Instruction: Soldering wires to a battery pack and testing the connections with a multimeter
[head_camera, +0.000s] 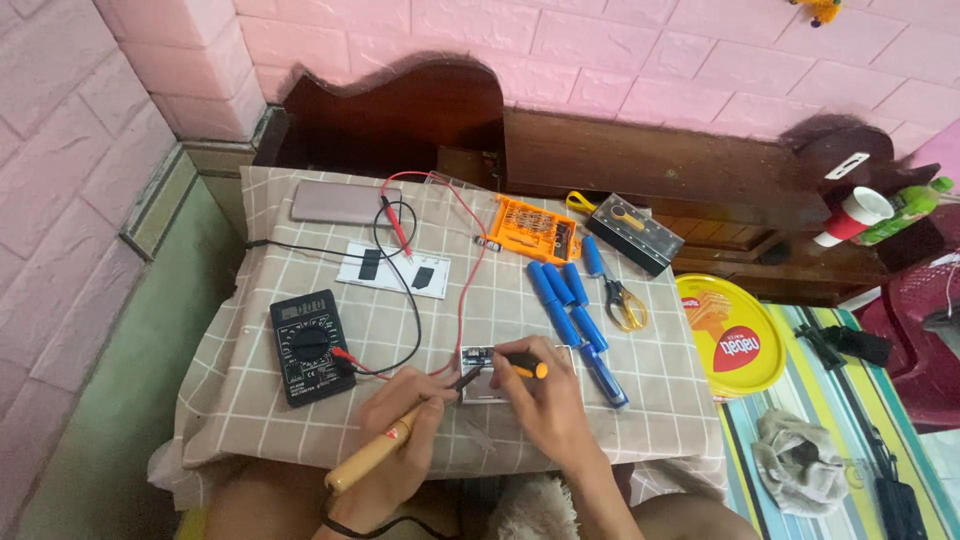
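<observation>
Where hands (470, 405) meet, hidden board (487, 372).

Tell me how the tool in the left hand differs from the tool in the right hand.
The soldering iron in the left hand is long, with a pale wooden handle; the screwdriver in the right hand is short, with a black and orange handle. A dark cord trails from the soldering iron; the screwdriver has none. Both tips point at the small metal part on the checked cloth.

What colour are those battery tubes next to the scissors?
Blue. The batteries show best in the head view.
</observation>
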